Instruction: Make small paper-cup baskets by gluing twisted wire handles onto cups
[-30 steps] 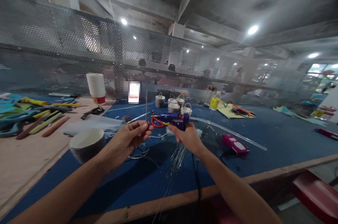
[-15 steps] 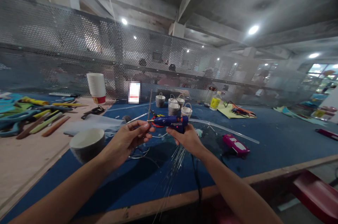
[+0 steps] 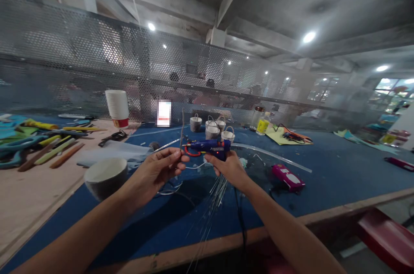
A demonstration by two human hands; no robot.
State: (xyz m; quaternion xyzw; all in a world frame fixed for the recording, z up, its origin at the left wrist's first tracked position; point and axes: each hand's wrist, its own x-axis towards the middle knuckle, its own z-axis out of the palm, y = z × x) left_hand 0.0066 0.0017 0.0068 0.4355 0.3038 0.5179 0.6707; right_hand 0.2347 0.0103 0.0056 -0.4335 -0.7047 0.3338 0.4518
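Observation:
My right hand (image 3: 228, 164) is wrapped round the handle of a blue hot glue gun (image 3: 210, 145), its red light lit. The gun points left, and its nozzle comes up close to a thin greyish-brown wire (image 3: 182, 125). That wire stands upright, pinched by its lower end in my left hand (image 3: 166, 164). Whether nozzle and wire touch, I cannot tell. A clear glue stick (image 3: 278, 157) stretches out to the right behind the gun. Below my right hand a bundle of thin wires (image 3: 217, 192) hangs toward the front edge of the blue table (image 3: 155, 231).
Several small grey pots with loop handles (image 3: 212, 131) stand behind the gun. A larger grey bowl (image 3: 106, 177) sits beside my left forearm. Farther left are stacked paper cups (image 3: 117, 108) and tools (image 3: 61, 144). On the right lie a magenta device (image 3: 287, 178) and a yellow-labelled bottle (image 3: 263, 123).
The glue gun has shifted slightly up and right, so its nozzle has drawn back a little from my left fingers. Both hands keep their hold.

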